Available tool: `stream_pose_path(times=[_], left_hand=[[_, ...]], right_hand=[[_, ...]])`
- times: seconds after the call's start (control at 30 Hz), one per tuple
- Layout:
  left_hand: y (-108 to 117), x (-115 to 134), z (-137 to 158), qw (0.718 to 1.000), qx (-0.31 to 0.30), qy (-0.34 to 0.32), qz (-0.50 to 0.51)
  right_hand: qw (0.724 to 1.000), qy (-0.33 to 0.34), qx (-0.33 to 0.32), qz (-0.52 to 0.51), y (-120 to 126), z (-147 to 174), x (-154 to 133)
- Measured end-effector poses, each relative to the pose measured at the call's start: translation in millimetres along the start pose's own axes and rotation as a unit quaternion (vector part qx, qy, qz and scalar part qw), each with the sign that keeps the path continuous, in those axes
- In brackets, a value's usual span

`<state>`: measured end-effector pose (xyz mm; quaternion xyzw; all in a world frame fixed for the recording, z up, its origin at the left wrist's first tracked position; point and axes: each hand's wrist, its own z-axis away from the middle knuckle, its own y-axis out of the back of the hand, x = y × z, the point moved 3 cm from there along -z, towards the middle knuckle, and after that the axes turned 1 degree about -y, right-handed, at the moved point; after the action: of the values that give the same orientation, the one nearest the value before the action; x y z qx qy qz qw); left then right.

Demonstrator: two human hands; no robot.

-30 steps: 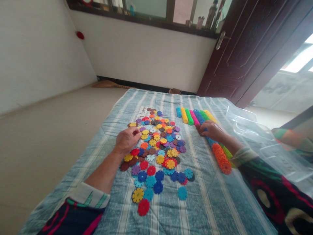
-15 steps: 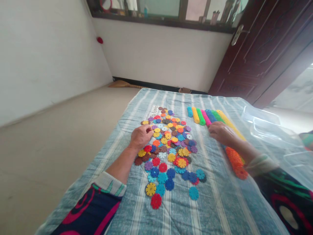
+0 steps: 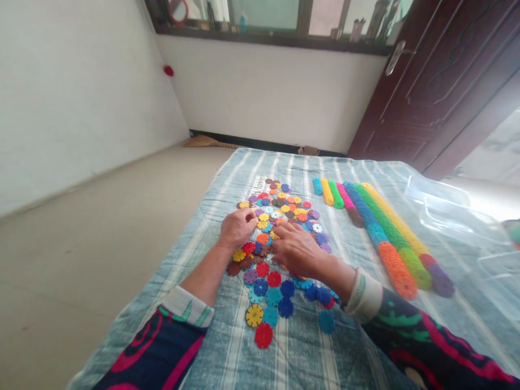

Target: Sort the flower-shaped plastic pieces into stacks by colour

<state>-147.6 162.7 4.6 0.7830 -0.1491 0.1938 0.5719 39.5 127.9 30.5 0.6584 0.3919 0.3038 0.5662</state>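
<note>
the hands (image 3: 298, 249) hide some discs (image 3: 264, 335); any grip is unclear

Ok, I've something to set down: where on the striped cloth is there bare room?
Bare patches of striped cloth lie between the loose discs and the long disc rows, and at the picture's bottom between the sleeves. It is crowded around the left hand and right hand, where discs overlap.

The left sleeve (image 3: 152, 349), lower left of the frame, is navy with curling magenta bands; its pale grey cuff (image 3: 187, 307) bears green pointed marks. The right sleeve (image 3: 422, 327), lower right, adds green streaks.
</note>
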Motion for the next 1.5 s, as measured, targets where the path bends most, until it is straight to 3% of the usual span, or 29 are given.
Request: stream_pose_path(times=[0.23,0.4,0.57,0.67,0.77,0.87,1.2,1.5], left_hand=[[-1,0,-1,1.000,-0.001,0.000,0.000],[2,1,-4,1.000,0.000,0.000,-0.005],[3,0,-6,1.000,-0.007,0.010,-0.006],[3,0,-7,1.000,-0.012,0.011,-0.001],[3,0,-7,1.000,-0.012,0.011,-0.003],[4,1,-7,1.000,-0.010,0.012,0.003],[3,-1,-8,1.000,-0.002,0.008,0.013],[5,3,-7,1.000,-0.004,0.012,0.003]], right_hand=[[0.999,0.009,0.009,0.041,-9,-5,-3],[0.997,0.017,0.073,0.012,4,1,9],[0.990,-0.039,0.121,-0.058,26,33,72],[0.985,-0.122,0.118,-0.037,37,65,125],[0.984,-0.146,0.099,-0.025,44,95,166],[0.984,-0.157,0.083,-0.018,45,114,189],[0.986,-0.163,0.026,-0.021,30,126,207],[0.983,-0.181,0.023,-0.010,25,132,212]])
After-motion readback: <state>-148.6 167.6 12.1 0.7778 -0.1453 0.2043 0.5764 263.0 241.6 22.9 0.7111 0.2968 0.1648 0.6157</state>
